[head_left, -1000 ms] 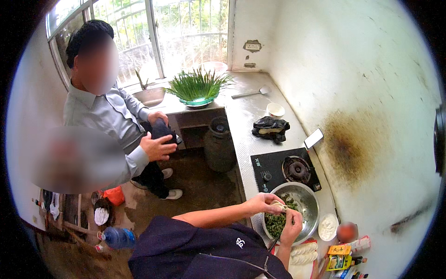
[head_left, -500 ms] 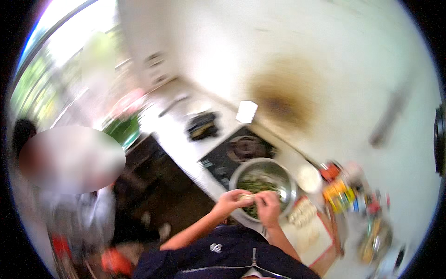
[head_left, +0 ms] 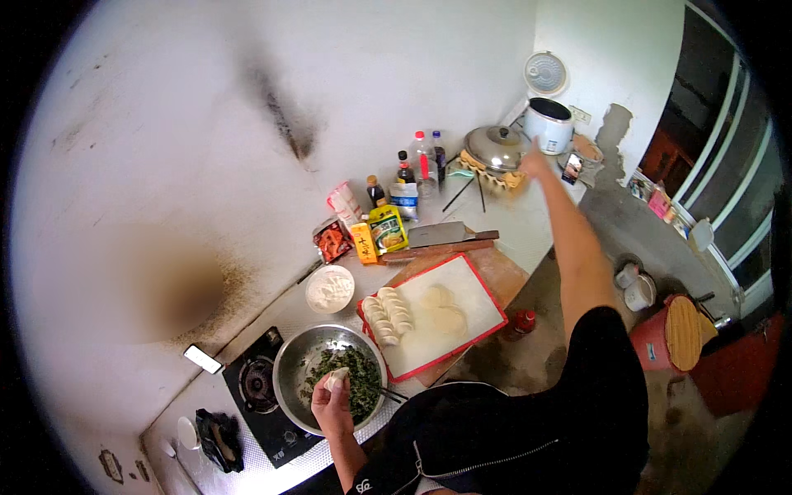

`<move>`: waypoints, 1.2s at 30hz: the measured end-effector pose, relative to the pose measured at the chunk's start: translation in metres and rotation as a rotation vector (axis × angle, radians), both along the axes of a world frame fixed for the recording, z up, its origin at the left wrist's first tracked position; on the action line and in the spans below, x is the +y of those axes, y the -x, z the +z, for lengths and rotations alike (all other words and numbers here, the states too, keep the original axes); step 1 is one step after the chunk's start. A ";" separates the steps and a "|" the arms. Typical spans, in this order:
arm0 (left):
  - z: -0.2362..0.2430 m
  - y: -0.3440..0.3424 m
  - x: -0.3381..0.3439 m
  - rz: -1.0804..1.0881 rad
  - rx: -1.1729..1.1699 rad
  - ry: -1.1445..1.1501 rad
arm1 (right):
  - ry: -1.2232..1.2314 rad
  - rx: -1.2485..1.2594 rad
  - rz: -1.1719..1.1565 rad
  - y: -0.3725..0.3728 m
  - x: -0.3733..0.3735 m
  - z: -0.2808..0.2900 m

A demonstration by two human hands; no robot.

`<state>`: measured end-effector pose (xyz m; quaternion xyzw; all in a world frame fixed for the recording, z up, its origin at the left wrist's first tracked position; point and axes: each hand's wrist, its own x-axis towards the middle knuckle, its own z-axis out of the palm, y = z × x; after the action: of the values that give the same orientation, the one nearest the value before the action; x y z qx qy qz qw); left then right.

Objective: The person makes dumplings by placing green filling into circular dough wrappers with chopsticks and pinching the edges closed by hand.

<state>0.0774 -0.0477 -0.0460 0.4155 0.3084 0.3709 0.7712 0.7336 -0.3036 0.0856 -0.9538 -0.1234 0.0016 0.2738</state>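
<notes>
My left hand (head_left: 332,410) pinches a pale dumpling (head_left: 336,379) over a large metal bowl (head_left: 290,363) of chopped green filling (head_left: 363,373). Chopsticks (head_left: 393,393) lean at the bowl's right rim. My right arm reaches far to the back right. There my right hand (head_left: 534,161) is beside a domed metal lid (head_left: 495,148) and just in front of a white rice cooker (head_left: 549,128); its fingers are too small and blurred to read. A red-edged white board (head_left: 445,334) holds rows of folded dumplings (head_left: 386,315) and flat round wrappers (head_left: 445,309).
Behind the board lie a cleaver (head_left: 437,234) and a rolling pin (head_left: 437,251). Bottles (head_left: 425,161), seasoning packets (head_left: 386,228) and a bowl of white powder (head_left: 330,289) line the wall side. A black cooktop (head_left: 256,371) sits left of the metal bowl. A phone (head_left: 572,168) stands by the cooker.
My view has swung right. Both hands were together at the dumpling over the bowl; my right hand has left it and stretched out to the cooker, while my left keeps the dumpling.
</notes>
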 end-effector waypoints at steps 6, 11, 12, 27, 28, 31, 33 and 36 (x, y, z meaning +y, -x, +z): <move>0.026 -0.011 0.002 0.016 -0.008 0.005 | -0.305 0.091 0.745 0.039 0.059 -0.077; 0.037 0.005 0.015 0.069 -0.004 -0.043 | -0.491 0.547 1.239 0.381 0.184 -0.078; 0.039 0.008 0.016 0.088 -0.016 -0.049 | -0.624 0.768 1.217 0.414 0.196 -0.074; 0.048 0.078 -0.009 0.265 0.099 -0.100 | -0.497 0.494 1.540 0.547 0.250 -0.052; 0.049 0.080 -0.012 0.265 0.109 -0.087 | -0.511 0.492 1.558 0.550 0.251 -0.053; 0.047 0.084 -0.015 0.283 0.110 -0.087 | -0.549 0.478 1.574 0.557 0.249 -0.056; 0.043 0.087 -0.016 0.289 0.111 -0.097 | -0.577 0.372 1.596 0.561 0.248 -0.058; 0.041 0.087 -0.015 0.300 0.143 -0.108 | -0.639 0.104 1.628 0.568 0.246 -0.051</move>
<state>-0.0097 -0.0630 -0.0054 0.4310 0.4008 0.4674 0.6596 0.1655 -0.0572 0.0344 -0.4458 -0.7479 0.2054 0.4470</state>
